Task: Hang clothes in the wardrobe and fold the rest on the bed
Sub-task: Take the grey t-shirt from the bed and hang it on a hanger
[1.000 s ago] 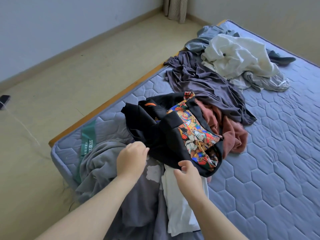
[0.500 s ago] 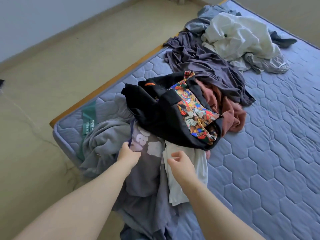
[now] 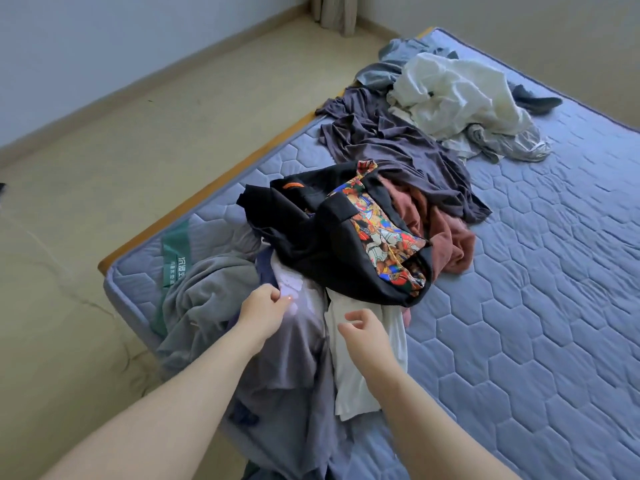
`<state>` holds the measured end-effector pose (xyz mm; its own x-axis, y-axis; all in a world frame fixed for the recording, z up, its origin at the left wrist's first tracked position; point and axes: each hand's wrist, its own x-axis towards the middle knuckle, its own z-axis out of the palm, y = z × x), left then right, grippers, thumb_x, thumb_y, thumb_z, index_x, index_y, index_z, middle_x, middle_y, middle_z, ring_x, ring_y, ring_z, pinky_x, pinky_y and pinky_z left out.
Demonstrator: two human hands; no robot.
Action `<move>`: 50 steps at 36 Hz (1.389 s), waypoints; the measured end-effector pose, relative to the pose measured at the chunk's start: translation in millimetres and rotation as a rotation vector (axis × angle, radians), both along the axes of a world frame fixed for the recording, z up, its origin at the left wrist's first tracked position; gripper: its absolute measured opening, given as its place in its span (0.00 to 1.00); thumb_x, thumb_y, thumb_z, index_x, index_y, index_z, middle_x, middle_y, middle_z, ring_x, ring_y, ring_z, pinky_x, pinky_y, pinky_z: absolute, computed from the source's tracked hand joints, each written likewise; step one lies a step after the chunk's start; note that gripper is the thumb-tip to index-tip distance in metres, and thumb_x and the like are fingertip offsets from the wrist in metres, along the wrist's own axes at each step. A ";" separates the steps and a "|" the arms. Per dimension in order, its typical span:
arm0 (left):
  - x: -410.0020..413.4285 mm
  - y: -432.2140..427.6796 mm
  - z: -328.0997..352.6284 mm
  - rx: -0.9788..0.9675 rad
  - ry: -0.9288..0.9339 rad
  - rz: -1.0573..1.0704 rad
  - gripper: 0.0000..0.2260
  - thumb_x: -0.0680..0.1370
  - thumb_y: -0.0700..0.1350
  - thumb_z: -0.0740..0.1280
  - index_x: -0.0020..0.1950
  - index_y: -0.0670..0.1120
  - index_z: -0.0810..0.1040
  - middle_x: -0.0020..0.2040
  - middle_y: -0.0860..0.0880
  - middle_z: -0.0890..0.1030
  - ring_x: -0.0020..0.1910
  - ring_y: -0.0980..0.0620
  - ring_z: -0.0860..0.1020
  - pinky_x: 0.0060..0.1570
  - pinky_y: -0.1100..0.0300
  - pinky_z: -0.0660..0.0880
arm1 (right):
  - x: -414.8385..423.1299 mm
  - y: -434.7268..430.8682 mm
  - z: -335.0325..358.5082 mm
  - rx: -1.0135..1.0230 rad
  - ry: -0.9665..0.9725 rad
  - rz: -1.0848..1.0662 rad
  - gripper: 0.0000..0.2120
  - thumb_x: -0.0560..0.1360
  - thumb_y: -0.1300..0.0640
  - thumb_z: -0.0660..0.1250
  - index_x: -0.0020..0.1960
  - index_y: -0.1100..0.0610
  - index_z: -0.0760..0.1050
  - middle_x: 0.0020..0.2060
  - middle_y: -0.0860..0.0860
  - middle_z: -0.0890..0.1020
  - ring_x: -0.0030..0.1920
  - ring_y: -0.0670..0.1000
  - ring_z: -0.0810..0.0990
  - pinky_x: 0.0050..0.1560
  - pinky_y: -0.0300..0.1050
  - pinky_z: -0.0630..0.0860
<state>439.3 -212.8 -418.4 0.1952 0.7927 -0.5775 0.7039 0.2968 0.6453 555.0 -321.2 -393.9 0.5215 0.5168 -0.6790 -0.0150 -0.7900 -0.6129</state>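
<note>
A pile of clothes lies along the near corner of the blue quilted mattress (image 3: 519, 306). My left hand (image 3: 265, 311) pinches the edge of a purple-grey printed shirt (image 3: 294, 362) that hangs over the mattress corner. My right hand (image 3: 363, 336) hovers with loosely curled fingers above a white garment (image 3: 353, 386), holding nothing. Just beyond lies a black jacket (image 3: 311, 237) with a colourful patterned lining (image 3: 384, 237). A grey garment (image 3: 207, 296) lies to the left of my left hand.
Behind the jacket lie a rust-red garment (image 3: 446, 237), a dark purple one (image 3: 398, 147) and a white and grey heap (image 3: 460, 95). The bed's wooden frame edge (image 3: 207, 195) borders the beige floor (image 3: 138, 133). A curtain hem (image 3: 334, 10) hangs at the far wall.
My left hand moved off the black jacket to the purple-grey shirt's edge and grips it. My right hand let go of the jacket and drew back over the white garment.
</note>
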 end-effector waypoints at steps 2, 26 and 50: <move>8.6 -1.0 20.5 0.051 -0.058 0.015 0.12 0.79 0.45 0.63 0.36 0.45 0.66 0.35 0.50 0.69 0.32 0.53 0.64 0.30 0.60 0.60 | 1.9 -6.1 12.9 0.043 0.002 -0.009 0.10 0.76 0.58 0.60 0.57 0.55 0.70 0.45 0.48 0.77 0.38 0.46 0.73 0.35 0.39 0.69; 60.8 -154.9 271.8 0.230 -1.091 0.205 0.09 0.79 0.39 0.63 0.38 0.44 0.73 0.31 0.49 0.78 0.35 0.54 0.76 0.41 0.62 0.73 | 19.1 -153.8 143.9 0.543 0.114 0.012 0.23 0.77 0.49 0.62 0.71 0.43 0.61 0.60 0.51 0.76 0.57 0.50 0.76 0.62 0.49 0.71; -38.9 -210.6 299.2 0.205 -1.220 0.484 0.09 0.80 0.39 0.58 0.45 0.45 0.76 0.35 0.49 0.81 0.34 0.54 0.80 0.34 0.64 0.77 | -30.9 -180.4 203.1 0.825 0.094 0.267 0.14 0.78 0.64 0.58 0.37 0.55 0.74 0.32 0.51 0.76 0.37 0.49 0.72 0.36 0.42 0.67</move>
<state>400.3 -423.4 -119.2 0.1748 0.9798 -0.0969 -0.5029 0.1735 0.8467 524.0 -501.5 -190.8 0.2733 0.9595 -0.0682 0.0285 -0.0789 -0.9965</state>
